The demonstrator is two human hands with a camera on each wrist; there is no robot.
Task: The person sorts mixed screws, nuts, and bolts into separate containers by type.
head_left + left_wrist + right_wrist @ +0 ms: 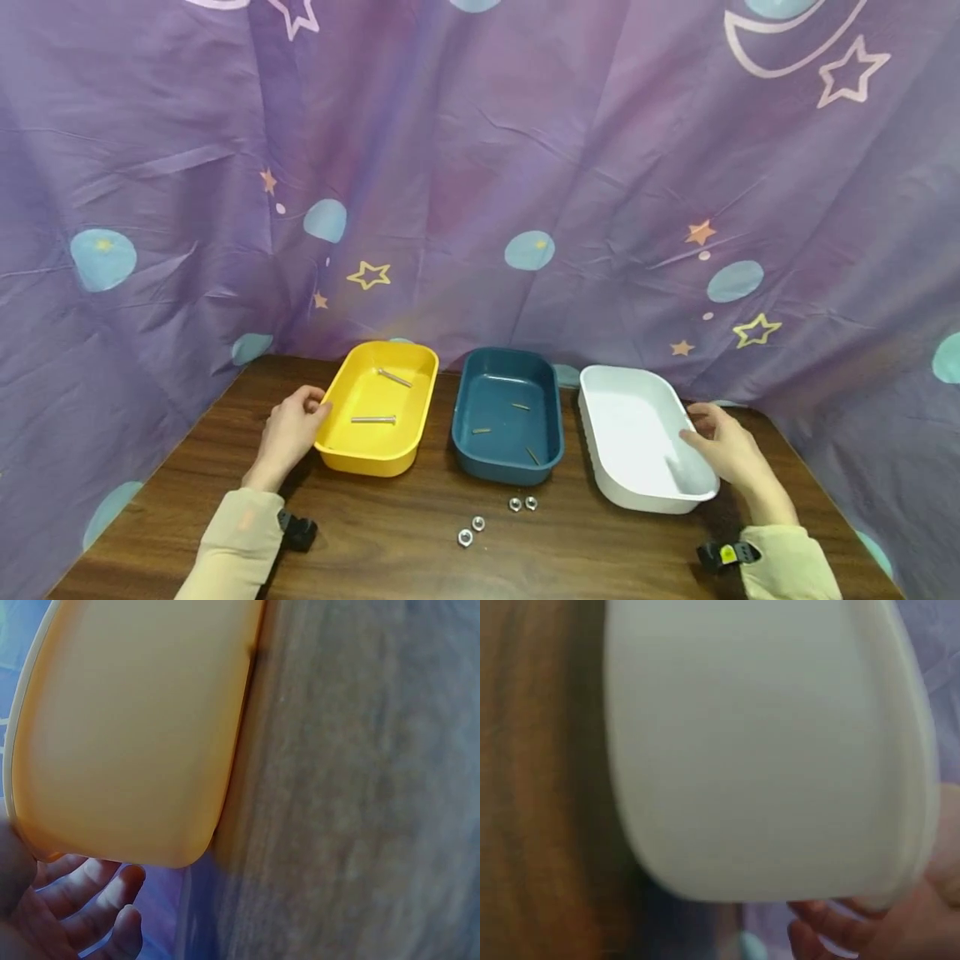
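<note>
At the left, my left hand point(288, 429) grips the left rim of a yellow plastic tray point(367, 465), thumb at the rim and fingers behind the wall in the left wrist view. Two silver bolts, one level point(372, 419) and one slanted point(395, 377), lie inside it. On the right, my right hand point(726, 450) holds the right rim of a white tray point(637, 437), its thumb over the edge and its fingers outside. No contents show in the white tray. Its outer wall point(757, 772) fills much of the right wrist view, blurred.
Between them sits a dark blue tray point(506, 473) with three small thin brassy pieces, one near its left side point(481, 431). Several hex nuts, including one at the front point(465, 537), lie on the brown wooden table point(390, 542). A purple patterned curtain point(465, 167) hangs behind.
</note>
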